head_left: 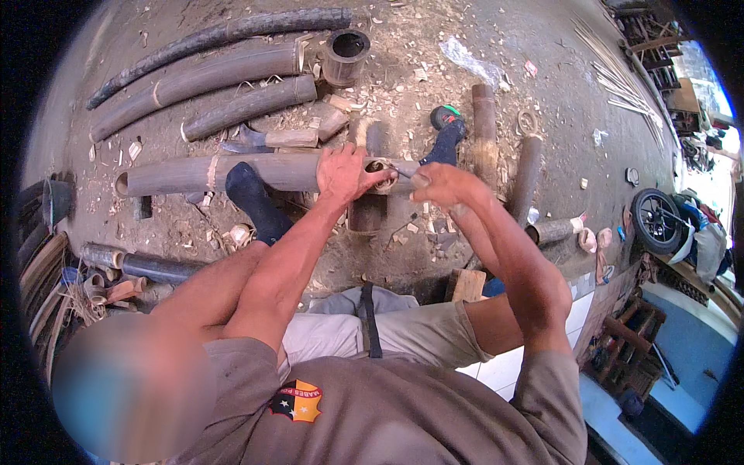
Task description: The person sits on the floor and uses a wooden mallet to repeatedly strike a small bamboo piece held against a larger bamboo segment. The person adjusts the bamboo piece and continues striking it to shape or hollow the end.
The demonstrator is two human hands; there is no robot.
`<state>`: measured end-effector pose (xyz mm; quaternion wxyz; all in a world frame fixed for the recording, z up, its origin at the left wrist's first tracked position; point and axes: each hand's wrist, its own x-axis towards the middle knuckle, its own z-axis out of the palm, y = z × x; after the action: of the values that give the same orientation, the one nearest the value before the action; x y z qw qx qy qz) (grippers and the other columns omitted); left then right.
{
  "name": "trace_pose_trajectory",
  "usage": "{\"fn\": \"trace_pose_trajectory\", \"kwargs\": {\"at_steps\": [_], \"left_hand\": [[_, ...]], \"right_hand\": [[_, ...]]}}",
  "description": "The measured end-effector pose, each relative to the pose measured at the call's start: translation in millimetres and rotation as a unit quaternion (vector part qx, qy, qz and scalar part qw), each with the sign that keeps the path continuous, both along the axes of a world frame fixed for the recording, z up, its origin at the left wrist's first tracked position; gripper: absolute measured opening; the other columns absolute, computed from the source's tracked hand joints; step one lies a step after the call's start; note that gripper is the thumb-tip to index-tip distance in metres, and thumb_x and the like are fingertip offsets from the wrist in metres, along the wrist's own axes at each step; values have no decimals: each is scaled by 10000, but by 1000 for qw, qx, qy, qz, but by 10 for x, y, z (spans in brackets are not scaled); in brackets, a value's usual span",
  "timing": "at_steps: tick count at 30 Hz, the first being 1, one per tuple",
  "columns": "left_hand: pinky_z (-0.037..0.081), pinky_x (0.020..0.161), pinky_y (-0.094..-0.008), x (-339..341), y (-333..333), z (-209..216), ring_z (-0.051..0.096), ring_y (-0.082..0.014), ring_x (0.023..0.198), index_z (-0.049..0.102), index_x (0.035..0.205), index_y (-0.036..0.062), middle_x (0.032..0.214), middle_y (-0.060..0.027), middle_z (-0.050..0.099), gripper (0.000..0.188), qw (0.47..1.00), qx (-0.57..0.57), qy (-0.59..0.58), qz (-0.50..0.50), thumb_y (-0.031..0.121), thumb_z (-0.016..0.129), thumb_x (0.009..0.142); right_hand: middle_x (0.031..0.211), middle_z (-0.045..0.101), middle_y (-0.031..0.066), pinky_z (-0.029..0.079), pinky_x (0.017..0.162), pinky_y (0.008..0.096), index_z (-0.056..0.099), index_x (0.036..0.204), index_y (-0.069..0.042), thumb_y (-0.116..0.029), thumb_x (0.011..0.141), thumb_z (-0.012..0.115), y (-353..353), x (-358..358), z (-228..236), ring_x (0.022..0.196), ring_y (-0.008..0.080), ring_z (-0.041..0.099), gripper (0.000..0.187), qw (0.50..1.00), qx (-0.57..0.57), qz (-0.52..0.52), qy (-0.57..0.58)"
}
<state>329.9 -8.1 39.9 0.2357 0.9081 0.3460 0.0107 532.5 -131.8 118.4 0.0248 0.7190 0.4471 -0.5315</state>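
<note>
A thick bamboo pole (267, 172) lies crosswise in front of me, with a rough hole (380, 177) cut in its upper side. My left hand (341, 174) grips the pole just left of this hole, fingers over the far side and thumb at the hole's edge. On the hole's right side, my right hand (449, 187) is closed around a thin dark-bladed tool (403, 172) pointing at the opening; its handle is hidden in my fist. Another bamboo piece (367, 213) runs beneath the pole. My feet in dark socks (256, 203) rest against the pole.
Beyond lie several bamboo lengths (198, 77), an upright bamboo section (346, 58) and a broad-bladed knife (279, 138). A green-and-black round object (445, 116) sits by my right foot. Wood chips litter the ground. Shorter bamboo pieces (484, 128) lie right, near a wheel (655, 221).
</note>
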Motion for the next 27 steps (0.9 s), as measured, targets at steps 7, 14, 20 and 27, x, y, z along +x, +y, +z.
{"fn": "trace_pose_trajectory", "kwargs": {"at_steps": [7, 14, 20, 27], "left_hand": [[463, 1051, -474, -336, 327, -78, 638, -354, 1201, 683, 1301, 111, 1256, -164, 695, 591, 985, -66, -73, -144, 402, 735, 789], [501, 1013, -461, -282, 359, -224, 652, -385, 1138, 702, 1205, 40, 1164, -187, 713, 429, 974, -147, -173, -17, 304, 683, 867], [492, 1004, -484, -126, 537, -296, 592, -354, 1148, 723, 1126, 61, 1123, -147, 658, 309, 976, -3, -199, 84, 213, 713, 857], [478, 1020, -525, -418, 1035, -501, 577, -370, 1208, 713, 1208, 87, 1167, -185, 657, 449, 990, 55, -40, 125, 272, 721, 799]], "right_hand": [[954, 732, 286, 566, 810, 594, 558, 1265, -57, -441, 922, 683, -724, -1000, 10, 921, 476, 723, 530, 968, 147, -29, -202], [949, 729, 295, 567, 810, 583, 577, 1219, -63, -432, 894, 719, -1227, -1784, -140, 916, 481, 721, 511, 991, 61, -40, -109], [958, 737, 263, 576, 811, 556, 605, 1207, -69, -430, 879, 741, -1205, -1840, -561, 936, 447, 730, 507, 985, 74, 77, -133], [899, 748, 168, 577, 734, 459, 675, 1254, -72, -350, 953, 734, -584, -456, -232, 836, 354, 741, 414, 933, 271, -78, -221]]}}
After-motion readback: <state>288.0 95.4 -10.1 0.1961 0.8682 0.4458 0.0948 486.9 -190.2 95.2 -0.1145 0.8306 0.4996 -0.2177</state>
